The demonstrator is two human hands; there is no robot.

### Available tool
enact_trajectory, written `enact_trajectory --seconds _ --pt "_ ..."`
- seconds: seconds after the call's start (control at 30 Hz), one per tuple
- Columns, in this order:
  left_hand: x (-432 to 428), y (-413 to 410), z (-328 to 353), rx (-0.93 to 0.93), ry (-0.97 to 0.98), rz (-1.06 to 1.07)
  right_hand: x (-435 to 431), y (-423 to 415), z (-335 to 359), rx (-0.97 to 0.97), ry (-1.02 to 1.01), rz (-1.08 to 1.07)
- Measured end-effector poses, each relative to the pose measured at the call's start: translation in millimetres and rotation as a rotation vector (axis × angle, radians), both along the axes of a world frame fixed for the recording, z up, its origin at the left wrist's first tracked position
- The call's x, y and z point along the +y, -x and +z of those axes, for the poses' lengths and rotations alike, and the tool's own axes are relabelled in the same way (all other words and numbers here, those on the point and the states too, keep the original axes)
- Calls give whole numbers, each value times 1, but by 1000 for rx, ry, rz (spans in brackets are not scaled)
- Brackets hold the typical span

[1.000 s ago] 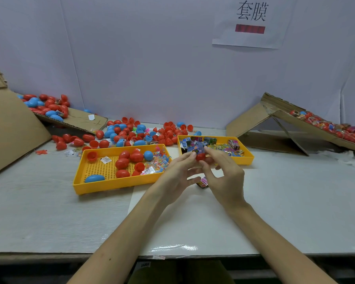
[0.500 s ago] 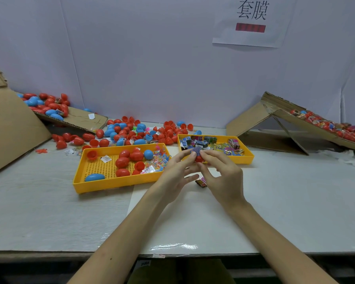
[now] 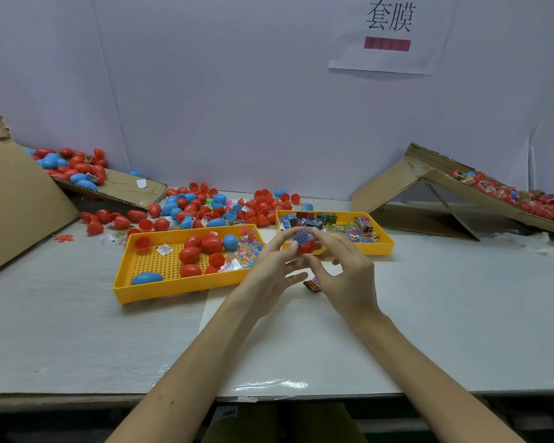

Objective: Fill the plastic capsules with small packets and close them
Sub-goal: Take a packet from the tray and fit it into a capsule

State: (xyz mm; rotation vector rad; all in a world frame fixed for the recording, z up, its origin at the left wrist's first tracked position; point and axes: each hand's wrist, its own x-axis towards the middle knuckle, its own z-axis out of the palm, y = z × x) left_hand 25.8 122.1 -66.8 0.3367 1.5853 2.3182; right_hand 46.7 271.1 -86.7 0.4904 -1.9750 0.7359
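Above the table's middle my left hand (image 3: 271, 274) pinches a red capsule half (image 3: 307, 246) between thumb and fingertips. A blue-striped small packet (image 3: 302, 236) sticks out of the half's top, and my right hand (image 3: 346, 276) pinches that packet with thumb and forefinger. Below the hands one loose packet (image 3: 312, 284) lies on the table. The large yellow tray (image 3: 147, 287) on the left holds red and blue capsule pieces and clear packets. The small yellow tray (image 3: 384, 244) behind my hands holds several colourful packets.
A heap of red and blue capsule halves (image 3: 211, 207) lies behind the trays. A cardboard ramp (image 3: 119, 190) at back left carries more capsules. A cardboard ramp (image 3: 493, 199) at right carries filled ones. A cardboard sheet (image 3: 16, 199) leans at far left.
The blue-striped packet now sits on top of the red capsule half, where before mostly the red half showed. Both hands have stayed together at the same spot.
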Motion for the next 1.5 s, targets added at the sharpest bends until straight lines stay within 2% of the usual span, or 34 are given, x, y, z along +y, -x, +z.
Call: enact_trajectory --seconds 0.37,0.53,0.87,1.17,1.33,1.5 --pt "-2 -2 2 -22 -8 -58 3 1 -1 48 -9 10" --pt "0 -3 2 -10 17 -87 1 1 0 11 115 51" --pt "2 -2 1 15 59 -56 3 3 -1 -40 99 65" --pt "5 -5 2 48 186 28 7 1 9 -431 392 176" --pt "2 -3 -1 56 192 46 8 4 11 -513 477 227" --pt "4 -4 0 108 213 28 13 5 12 -722 663 428"
